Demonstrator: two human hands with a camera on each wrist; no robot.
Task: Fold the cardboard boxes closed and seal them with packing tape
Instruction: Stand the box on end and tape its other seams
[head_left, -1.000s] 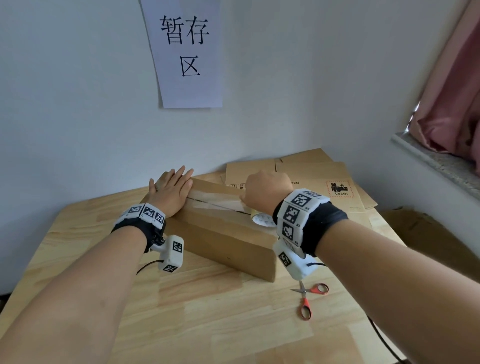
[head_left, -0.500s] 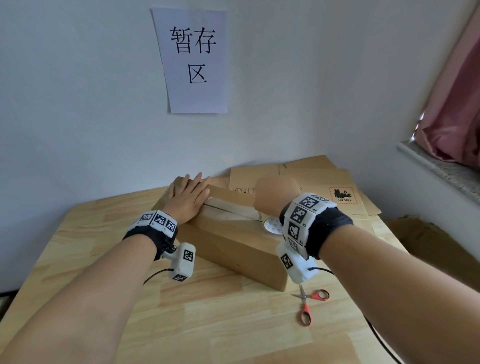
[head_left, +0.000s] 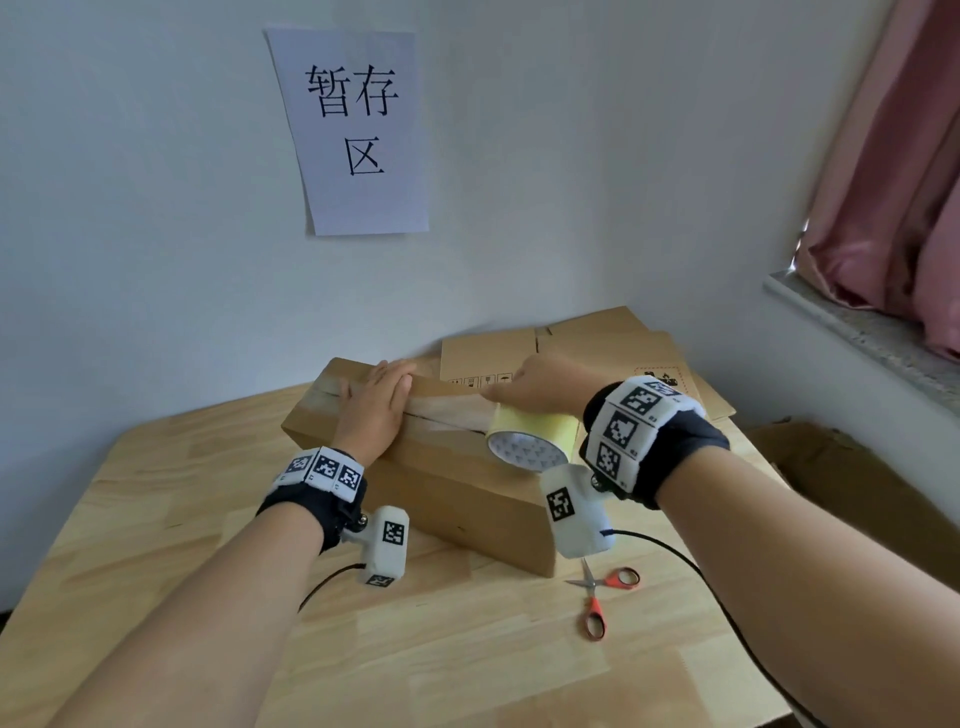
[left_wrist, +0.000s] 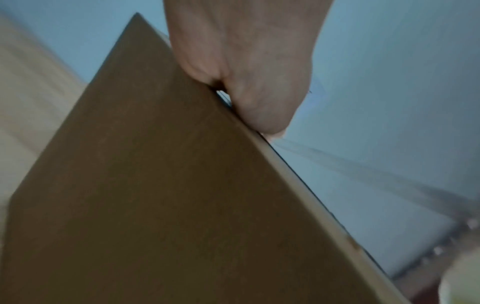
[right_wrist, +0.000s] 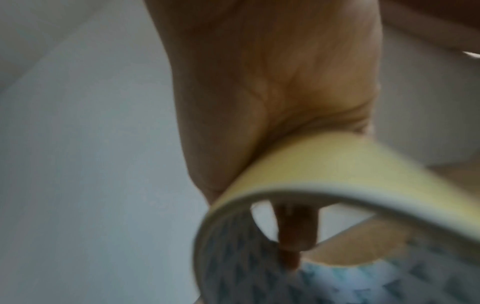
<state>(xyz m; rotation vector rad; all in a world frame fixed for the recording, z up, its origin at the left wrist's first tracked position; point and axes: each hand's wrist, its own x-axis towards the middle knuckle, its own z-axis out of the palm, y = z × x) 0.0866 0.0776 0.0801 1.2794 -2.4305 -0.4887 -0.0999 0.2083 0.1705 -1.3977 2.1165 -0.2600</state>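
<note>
A closed brown cardboard box (head_left: 457, 493) lies on the wooden table (head_left: 156, 519), with clear tape along its top seam. My left hand (head_left: 376, 402) lies flat on the left part of the lid, fingers straight, pressing the tape down; the left wrist view shows the palm (left_wrist: 246, 61) on the box edge (left_wrist: 155, 185). My right hand (head_left: 540, 384) grips a yellowish roll of packing tape (head_left: 535, 431) above the right part of the lid. A stretch of tape runs from the roll back toward the left hand. In the right wrist view a finger goes through the roll's core (right_wrist: 324, 174).
Orange-handled scissors (head_left: 597, 597) lie on the table in front of the box's right corner. Flattened cardboard boxes (head_left: 597, 348) are stacked behind, against the wall. A paper sign (head_left: 358, 130) hangs on the wall. Another cardboard piece (head_left: 831, 467) stands right of the table.
My right hand has lifted and pulled the tape roll rightward along the seam, so more of the roll shows. The left hand stays pressed on the lid.
</note>
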